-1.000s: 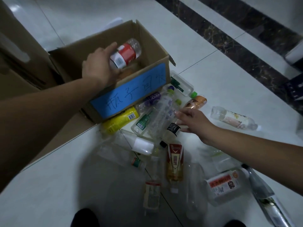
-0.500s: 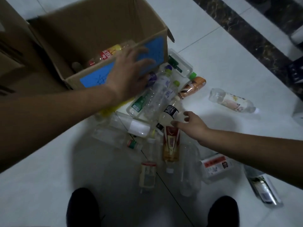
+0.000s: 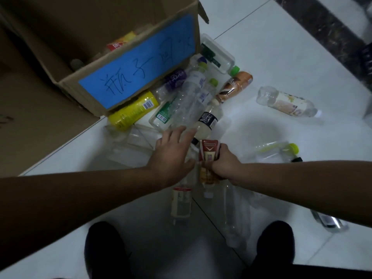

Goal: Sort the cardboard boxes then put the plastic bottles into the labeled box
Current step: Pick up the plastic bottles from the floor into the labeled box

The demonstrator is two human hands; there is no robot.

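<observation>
The right hand [image 3: 223,165] has its fingers curled round the red-labelled bottle [image 3: 208,154], which lies on the floor in the middle of the pile. The left hand [image 3: 173,153], just beside it at nine o'clock, is spread with straight fingers over the clear bottles and grasps nothing.

The labelled box [image 3: 68,85] stands open at eleven o'clock from the hands, with a few bottles already inside. To my eye the bottle wants lifting straight up by its middle so it drags no neighbours, then carrying over the front wall and letting go low. The free hand could take the black-labelled bottle [image 3: 207,121] at twelve o'clock.

The blue label [image 3: 138,65] bears handwritten characters beginning 瓶子; the rest I cannot read surely. The yellow bottle [image 3: 132,111] shows a barcode, but the brand names are too blurred to read.
</observation>
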